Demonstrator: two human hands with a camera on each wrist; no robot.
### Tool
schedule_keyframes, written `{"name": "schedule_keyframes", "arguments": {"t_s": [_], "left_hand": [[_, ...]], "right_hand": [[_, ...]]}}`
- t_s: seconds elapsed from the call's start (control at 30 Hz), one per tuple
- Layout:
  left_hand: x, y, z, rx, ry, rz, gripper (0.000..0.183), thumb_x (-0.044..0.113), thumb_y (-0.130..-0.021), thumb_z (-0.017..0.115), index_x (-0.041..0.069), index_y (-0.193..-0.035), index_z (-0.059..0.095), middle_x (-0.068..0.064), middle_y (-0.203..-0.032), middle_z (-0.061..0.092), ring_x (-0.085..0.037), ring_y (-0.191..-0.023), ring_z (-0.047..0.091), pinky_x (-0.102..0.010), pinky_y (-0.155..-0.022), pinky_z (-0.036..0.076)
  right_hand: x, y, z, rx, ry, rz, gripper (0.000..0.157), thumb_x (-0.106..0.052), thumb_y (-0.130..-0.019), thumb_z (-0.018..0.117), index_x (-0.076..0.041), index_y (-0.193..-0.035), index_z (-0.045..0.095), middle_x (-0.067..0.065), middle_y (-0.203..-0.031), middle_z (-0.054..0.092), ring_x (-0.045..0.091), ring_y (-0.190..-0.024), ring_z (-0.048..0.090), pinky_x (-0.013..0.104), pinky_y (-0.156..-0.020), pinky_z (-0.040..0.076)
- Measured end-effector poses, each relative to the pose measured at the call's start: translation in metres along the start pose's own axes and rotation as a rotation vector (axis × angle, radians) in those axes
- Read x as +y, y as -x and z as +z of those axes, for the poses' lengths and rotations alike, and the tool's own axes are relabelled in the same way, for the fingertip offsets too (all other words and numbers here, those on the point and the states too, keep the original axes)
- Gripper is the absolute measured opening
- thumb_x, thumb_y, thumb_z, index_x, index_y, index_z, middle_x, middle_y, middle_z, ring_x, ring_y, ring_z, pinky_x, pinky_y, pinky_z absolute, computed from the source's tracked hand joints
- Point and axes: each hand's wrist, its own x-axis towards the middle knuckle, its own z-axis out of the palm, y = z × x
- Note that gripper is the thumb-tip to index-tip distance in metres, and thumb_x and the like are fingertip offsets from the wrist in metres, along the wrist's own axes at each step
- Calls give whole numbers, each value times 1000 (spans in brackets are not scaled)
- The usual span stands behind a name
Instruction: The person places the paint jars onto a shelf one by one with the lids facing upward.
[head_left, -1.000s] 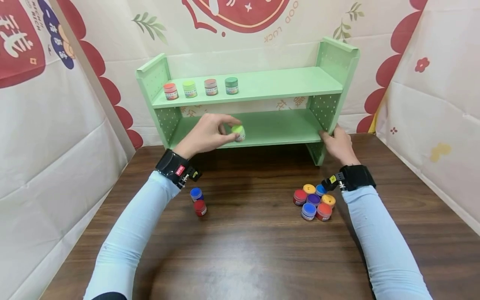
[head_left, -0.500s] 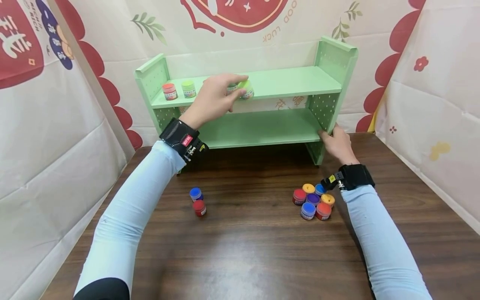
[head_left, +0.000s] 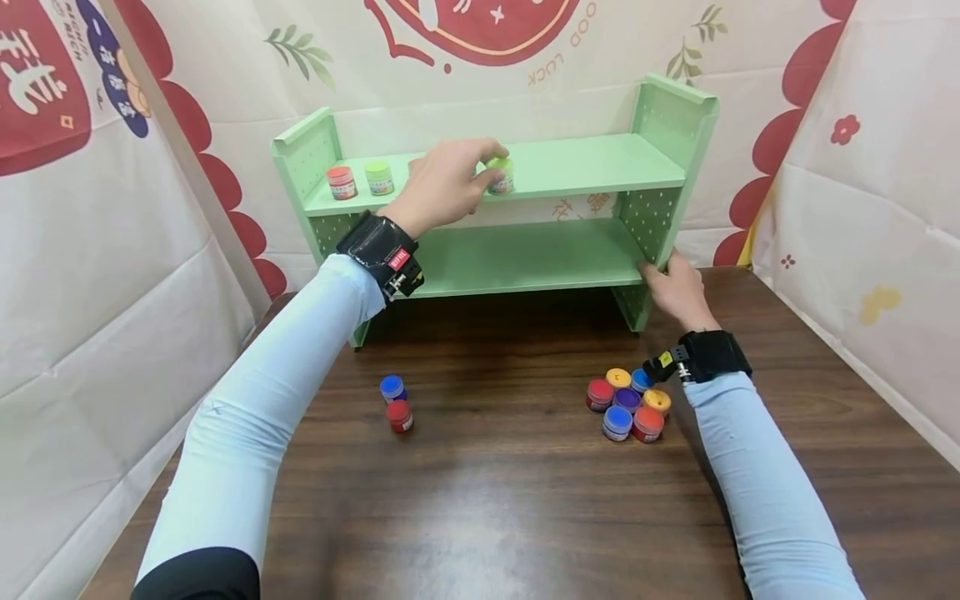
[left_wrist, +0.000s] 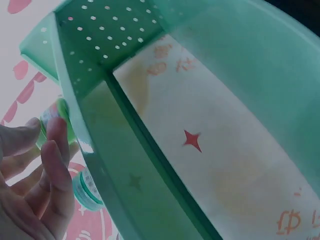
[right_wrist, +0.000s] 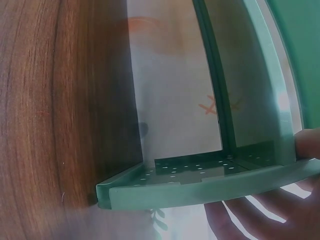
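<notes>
My left hand (head_left: 453,185) pinches a small jar with a lime-green lid (head_left: 501,177) between thumb and fingers, right at the front of the upper shelf (head_left: 577,162). In the left wrist view that jar (left_wrist: 56,120) sits at the shelf edge, with a green-lidded jar (left_wrist: 87,190) beside it. To the left on the same shelf stand an orange-lidded jar (head_left: 342,182) and another lime-lidded jar (head_left: 378,177); my left hand hides most of the others. My right hand (head_left: 677,292) grips the rack's right side panel (head_left: 660,221), thumb on the lower shelf's end.
On the brown table (head_left: 480,500), a blue-lidded jar (head_left: 392,387) and a red-lidded jar (head_left: 400,416) stand at left. Several jars cluster near my right wrist, among them a purple-lidded one (head_left: 627,400). A printed cloth (head_left: 525,100) hangs behind the rack.
My left hand has lifted the lime-lidded jar from in front of the lower shelf to the upper shelf, then moved slightly right. The right hand keeps its place on the rack.
</notes>
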Motion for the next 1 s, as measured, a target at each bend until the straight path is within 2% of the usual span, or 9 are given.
{"name": "schedule_keyframes", "arguments": {"t_s": [0.07, 0.2, 0.3, 0.63, 1.0], "left_hand": [[0, -3, -1, 1, -12, -1, 35, 33, -107, 56, 21, -139, 61, 0, -128, 72, -15, -71, 69, -29, -58, 45], [-1, -7, 0, 36, -67, 28, 29, 29, -105, 60, 20, -132, 68, 1, -131, 72, -17, -104, 72, -32, -77, 52], [0, -10, 0, 68, -116, 41, 29, 27, -104, 62, 20, -130, 72, 3, -137, 69, -16, -128, 63, -33, -92, 53], [3, -20, 2, 78, -170, 14, 30, 24, -104, 60, 23, -131, 72, 7, -136, 70, -13, -130, 62, -34, -92, 54], [3, -23, 5, 74, -169, -4, 31, 26, -104, 61, 24, -134, 70, 8, -137, 70, -13, -130, 63, -35, -91, 55]], "right_hand": [[1, 0, 0, 2, -3, 1, 58, -39, -106, 44, -4, -153, 40, 33, -148, 50, 54, -132, 50, 70, -107, 38], [3, 0, 0, 4, 1, 2, 56, -38, -106, 44, -3, -151, 42, 34, -148, 51, 54, -132, 50, 70, -107, 38], [3, 0, 0, 4, 2, 6, 56, -38, -106, 44, -2, -149, 43, 34, -147, 51, 55, -131, 50, 70, -107, 38], [-1, 0, -1, 5, -4, -1, 58, -38, -106, 43, -2, -151, 41, 34, -148, 50, 53, -131, 51, 68, -107, 39], [-1, 0, 0, 0, -12, 5, 61, -40, -106, 43, -2, -153, 39, 34, -148, 50, 52, -130, 53, 66, -105, 42]]}}
